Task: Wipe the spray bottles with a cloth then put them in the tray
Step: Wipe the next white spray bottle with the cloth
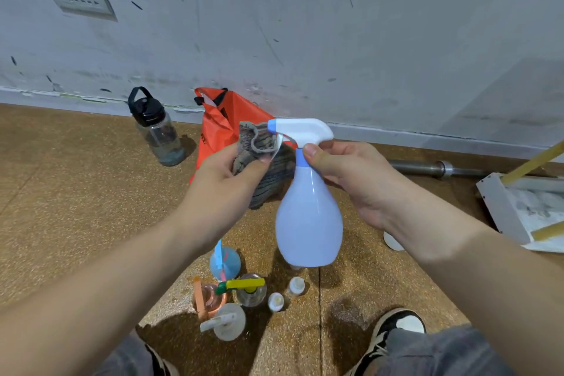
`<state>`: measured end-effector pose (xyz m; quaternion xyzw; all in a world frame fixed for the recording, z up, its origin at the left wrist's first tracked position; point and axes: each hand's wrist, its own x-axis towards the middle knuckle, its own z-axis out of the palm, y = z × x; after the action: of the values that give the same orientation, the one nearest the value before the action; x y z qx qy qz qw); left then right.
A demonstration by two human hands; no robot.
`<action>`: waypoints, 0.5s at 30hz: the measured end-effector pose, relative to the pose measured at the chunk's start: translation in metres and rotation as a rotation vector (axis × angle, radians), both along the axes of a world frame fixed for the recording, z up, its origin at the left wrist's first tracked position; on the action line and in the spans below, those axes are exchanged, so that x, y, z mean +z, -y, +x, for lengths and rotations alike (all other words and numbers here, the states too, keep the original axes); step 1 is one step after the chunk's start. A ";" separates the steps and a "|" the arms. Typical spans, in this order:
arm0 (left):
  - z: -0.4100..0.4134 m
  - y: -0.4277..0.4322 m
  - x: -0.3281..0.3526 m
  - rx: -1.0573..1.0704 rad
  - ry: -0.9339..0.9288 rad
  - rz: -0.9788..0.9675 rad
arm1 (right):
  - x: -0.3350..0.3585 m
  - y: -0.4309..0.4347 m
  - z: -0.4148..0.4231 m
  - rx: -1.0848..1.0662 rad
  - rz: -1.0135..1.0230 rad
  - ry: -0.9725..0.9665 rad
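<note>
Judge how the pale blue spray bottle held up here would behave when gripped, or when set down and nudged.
Probably light: the right hand holds the spray bottle up by its neck alone. Its smooth, rounded body looks slippery, so the neck seems the safer grip. Standing, its broad base likely resists tipping.

One wide-angle head-worn view faces forward and down, close over the left hand (227,175) and right hand (354,175), onto speckled brown floor (76,198).

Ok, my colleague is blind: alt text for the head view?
A person's right hand holds a pale blue plastic spray bottle by its neck while the left hand grips a grey striped cloth at its white trigger. Smaller bottles stand on the brown floor.
</note>
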<state>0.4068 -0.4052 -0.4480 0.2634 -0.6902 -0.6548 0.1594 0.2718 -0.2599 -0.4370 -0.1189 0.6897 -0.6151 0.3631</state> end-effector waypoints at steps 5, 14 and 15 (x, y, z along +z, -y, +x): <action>-0.004 0.007 -0.004 -0.008 -0.001 -0.199 | 0.000 0.004 0.006 0.079 0.040 0.021; -0.005 0.014 -0.007 0.055 0.129 -0.491 | -0.001 0.003 0.000 0.158 0.038 0.101; -0.005 0.015 -0.006 0.055 0.127 -0.492 | -0.002 0.004 -0.001 0.149 0.045 0.103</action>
<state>0.4016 -0.4198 -0.4537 0.2760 -0.8301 -0.4445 0.1926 0.2706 -0.2637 -0.4390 -0.1300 0.6730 -0.5762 0.4451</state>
